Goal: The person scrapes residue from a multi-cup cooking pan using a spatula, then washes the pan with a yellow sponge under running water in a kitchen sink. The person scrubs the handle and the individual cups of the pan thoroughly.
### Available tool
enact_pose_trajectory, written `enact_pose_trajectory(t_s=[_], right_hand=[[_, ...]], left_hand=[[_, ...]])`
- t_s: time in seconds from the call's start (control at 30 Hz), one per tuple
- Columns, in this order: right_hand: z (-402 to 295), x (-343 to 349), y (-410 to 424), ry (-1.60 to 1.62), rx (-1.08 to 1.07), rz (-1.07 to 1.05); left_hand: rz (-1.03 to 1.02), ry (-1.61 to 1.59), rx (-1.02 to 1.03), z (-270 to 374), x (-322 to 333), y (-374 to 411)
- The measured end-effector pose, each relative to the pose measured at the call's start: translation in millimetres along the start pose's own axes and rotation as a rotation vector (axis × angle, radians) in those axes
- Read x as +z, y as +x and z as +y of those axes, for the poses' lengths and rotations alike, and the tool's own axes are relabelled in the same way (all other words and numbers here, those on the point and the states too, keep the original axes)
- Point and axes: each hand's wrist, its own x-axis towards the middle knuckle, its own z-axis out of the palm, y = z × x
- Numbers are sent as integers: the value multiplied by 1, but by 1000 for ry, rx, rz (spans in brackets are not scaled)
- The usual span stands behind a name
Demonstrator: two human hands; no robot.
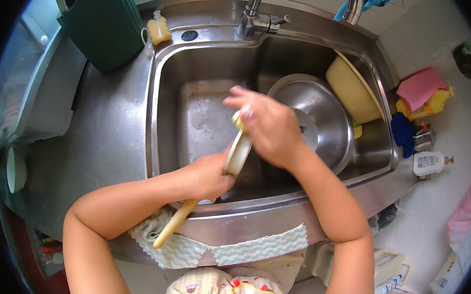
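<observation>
Over the left part of the steel sink (pixel 205 116), my left hand (pixel 209 176) grips a pale utensil (pixel 239 153), seen nearly edge-on and probably a small pan. A long cream-yellow handle (pixel 174 224) comes out below that hand and slants over the sink's front edge. My right hand (pixel 275 129) is at the utensil's upper end, slightly blurred, with a small yellow piece, likely a sponge (pixel 236 119), under its fingers. Behind the right hand, a round stainless-steel bowl (pixel 341 134) sits in the sink. A cream plastic basin (pixel 354 89) leans against the sink's right wall.
A chrome faucet (pixel 252 23) stands at the back rim. To its left are a yellow sponge (pixel 158 32) and a dark green knife block (pixel 105 23). Striped cloths (pixel 261 245) lie along the front edge. A white pump bottle (pixel 427 163) is at the right.
</observation>
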Motion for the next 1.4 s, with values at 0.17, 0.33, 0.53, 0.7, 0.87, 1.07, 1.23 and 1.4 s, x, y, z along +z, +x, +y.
enact_pose_trajectory(t_s=[0.17, 0.33, 0.53, 0.7, 0.87, 1.07, 1.23, 1.4], right_hand=[[-5, 11, 1, 55, -5, 2], [50, -4, 11, -168, 373, -123], [88, -20, -1, 633, 480, 221], [63, -20, 6, 742, 349, 344], [72, -26, -4, 903, 486, 418], [54, -27, -2, 1040, 434, 382], [57, -30, -3, 997, 435, 340], [59, -30, -2, 1185, 446, 412]], left_hand=[[16, -61, 0, -20, 9, 6], [31, -47, 69, -9, 2, -3], [171, -137, 250, 18, -1, -23], [268, -294, 374, 24, -10, -25], [344, -422, 590, 40, -6, -26], [770, -139, 1135, 51, -17, -27], [829, 67, 1168, 48, -38, -35], [981, 218, 1091, 30, -30, 4]])
